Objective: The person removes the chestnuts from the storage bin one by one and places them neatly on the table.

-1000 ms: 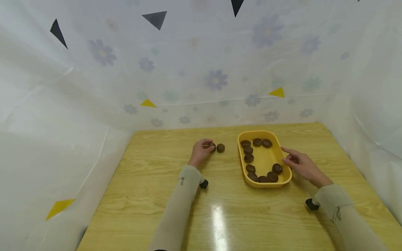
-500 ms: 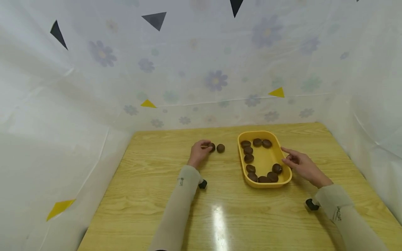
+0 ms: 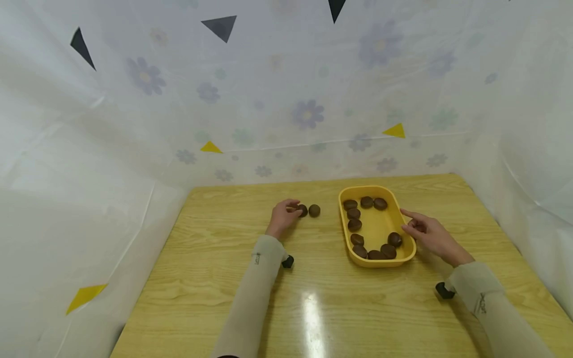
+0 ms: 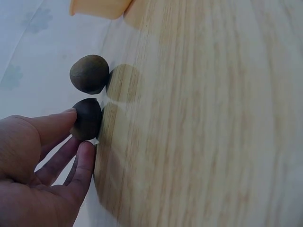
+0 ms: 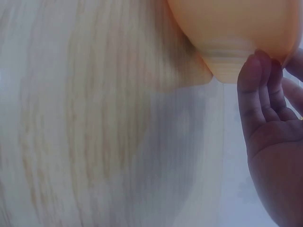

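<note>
My left hand [image 3: 283,219] is at the back middle of the wood-look table, its thumb and fingertips at the sides of a dark brown chestnut [image 4: 87,120]. Right beside it sits a second chestnut [image 3: 315,211] on the table. The left wrist view shows the thumb on the near chestnut's edge and another fingertip just below it. To the right stands a shallow yellow tray [image 3: 378,264] with several chestnuts [image 3: 353,214] along its left side and ends. My right hand [image 3: 431,238] holds the tray's right rim, with fingers [image 5: 249,80] against its outer wall.
White sheeting with a flower print [image 3: 309,114] rises behind the table [image 3: 215,278] and at both sides. Small black and yellow triangles [image 3: 395,131] are fixed on it. A black wrist device [image 3: 445,291] sits at each sleeve cuff.
My left hand has drawn back slightly to the left, baring more of the near chestnut. The right hand and the tray stay in place.
</note>
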{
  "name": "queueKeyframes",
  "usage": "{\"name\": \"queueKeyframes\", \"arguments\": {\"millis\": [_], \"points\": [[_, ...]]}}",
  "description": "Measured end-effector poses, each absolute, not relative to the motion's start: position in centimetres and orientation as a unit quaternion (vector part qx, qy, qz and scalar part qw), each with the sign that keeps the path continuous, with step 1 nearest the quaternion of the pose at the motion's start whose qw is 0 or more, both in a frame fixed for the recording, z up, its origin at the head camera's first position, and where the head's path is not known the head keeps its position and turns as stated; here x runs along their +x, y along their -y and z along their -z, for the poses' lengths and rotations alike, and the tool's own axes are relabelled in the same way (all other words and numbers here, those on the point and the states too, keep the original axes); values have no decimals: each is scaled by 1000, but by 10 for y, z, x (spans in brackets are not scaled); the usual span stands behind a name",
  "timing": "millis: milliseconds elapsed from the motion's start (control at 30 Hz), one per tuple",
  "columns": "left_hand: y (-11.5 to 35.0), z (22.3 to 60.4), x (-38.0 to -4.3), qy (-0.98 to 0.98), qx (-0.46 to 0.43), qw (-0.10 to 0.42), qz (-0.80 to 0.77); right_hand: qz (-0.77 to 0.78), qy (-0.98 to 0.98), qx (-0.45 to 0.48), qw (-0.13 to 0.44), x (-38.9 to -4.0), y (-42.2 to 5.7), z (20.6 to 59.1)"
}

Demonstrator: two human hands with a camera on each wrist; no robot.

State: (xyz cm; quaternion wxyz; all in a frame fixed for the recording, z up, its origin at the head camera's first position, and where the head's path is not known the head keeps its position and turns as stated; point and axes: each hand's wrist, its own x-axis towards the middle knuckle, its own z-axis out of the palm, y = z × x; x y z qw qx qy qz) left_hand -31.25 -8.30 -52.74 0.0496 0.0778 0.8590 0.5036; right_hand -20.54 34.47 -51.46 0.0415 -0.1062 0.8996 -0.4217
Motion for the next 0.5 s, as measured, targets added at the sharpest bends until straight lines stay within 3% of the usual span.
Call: {"name": "queueKeyframes", "arguments": {"millis": [267,500], "points": [[79,522,-311,-840,72,14,-537,424,-898,-112,38,-207,-343,514],[50,503,-302,-804,123,10,-582,428,-896,-111,42,-206,-345,513]]}}
